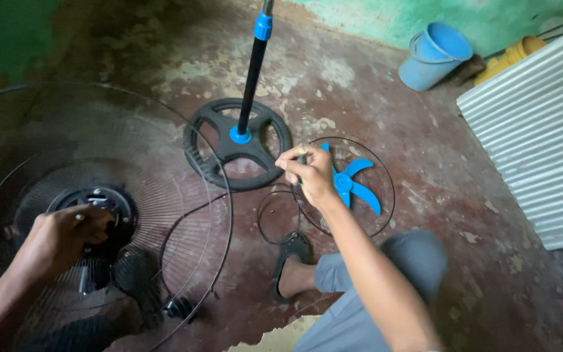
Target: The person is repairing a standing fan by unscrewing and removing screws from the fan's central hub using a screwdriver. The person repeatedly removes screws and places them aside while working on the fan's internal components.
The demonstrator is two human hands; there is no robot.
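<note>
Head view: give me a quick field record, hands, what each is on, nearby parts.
left hand: on the black motor hub at the centre of the wire fan guard
right hand: raised, pinching a small tool; kind unclear
fan stand base: black, round, on the floor, with an upright black pole
blue fan blade: lying on a second guard on the floor
blue bucket: by the wall

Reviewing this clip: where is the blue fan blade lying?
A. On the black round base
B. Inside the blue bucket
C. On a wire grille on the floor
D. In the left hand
C: the blue fan blade rests on the wire grille on the floor, behind the right hand.
</note>
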